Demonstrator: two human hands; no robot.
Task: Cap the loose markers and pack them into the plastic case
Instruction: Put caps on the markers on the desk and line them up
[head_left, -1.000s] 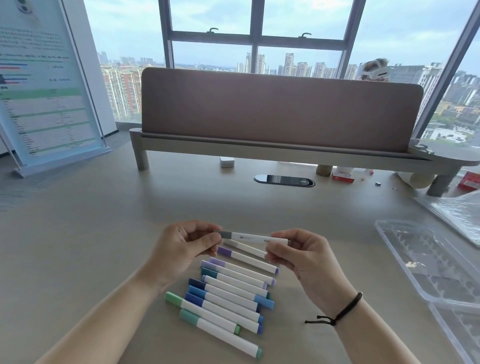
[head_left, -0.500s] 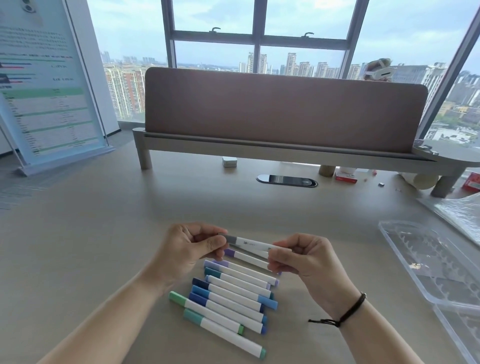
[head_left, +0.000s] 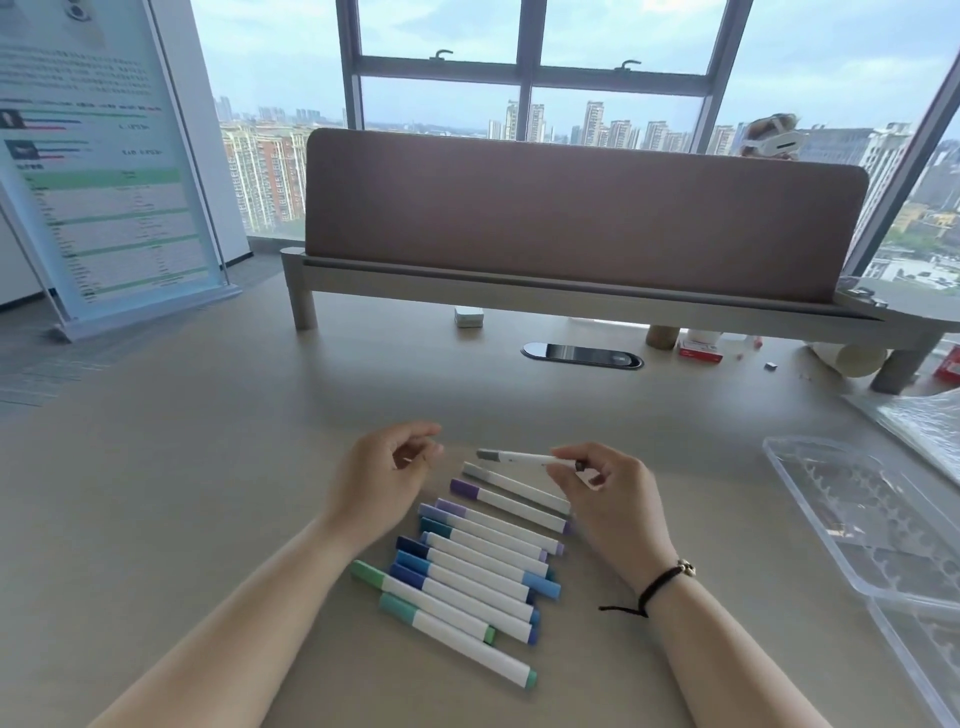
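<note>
Pinched in the right hand's fingers (head_left: 563, 470), a white marker (head_left: 519, 458) shows a grey cap. Below the fingers lie white markers (head_left: 467, 566) capped grey, purple, blue and green, on a beige tabletop (head_left: 208, 467).

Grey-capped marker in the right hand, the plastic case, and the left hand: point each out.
Grey-capped marker (head_left: 519, 458): head view, on its white barrel.
Plastic case (head_left: 810, 467): head view, on its clear near rim.
Left hand (head_left: 382, 478): head view, on its back.

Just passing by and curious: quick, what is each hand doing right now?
Left hand: open, fingers loosely curled, holding nothing.
Right hand: fingers pinch the gray-capped marker, lifted above the row.
</note>
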